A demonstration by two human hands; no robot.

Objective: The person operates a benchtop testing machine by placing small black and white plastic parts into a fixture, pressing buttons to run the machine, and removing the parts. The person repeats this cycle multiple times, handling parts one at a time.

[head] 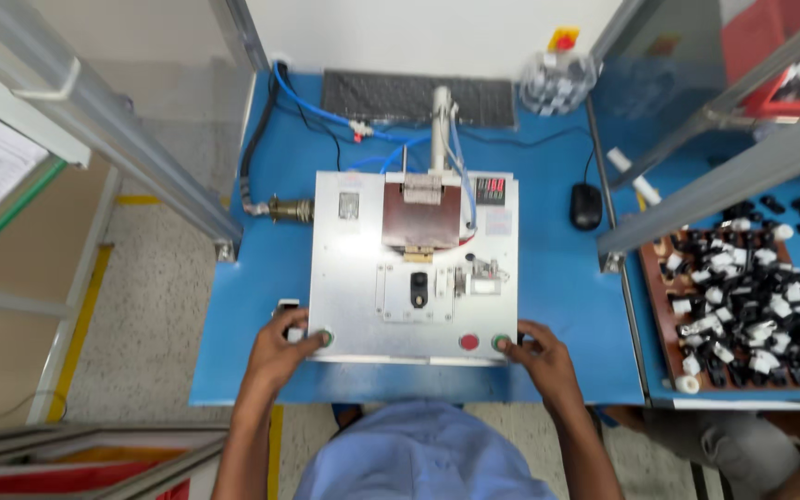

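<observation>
Your left hand (281, 350) rests fingers on left green button (326, 338); right hand (539, 356) on right green button (500, 343). Neither grips anything. Small black part (418, 288) already seated in fixture (414, 292) mid-plate. Press head (421, 215) raised; pressing apparently not done.

Both arms reach forward from the near edge, bare and a little bent, elbows close to the body. The left hand (281, 350) lies palm down, fingers curled. The right hand (539, 356) lies palm down too, fingers pointing left.
</observation>
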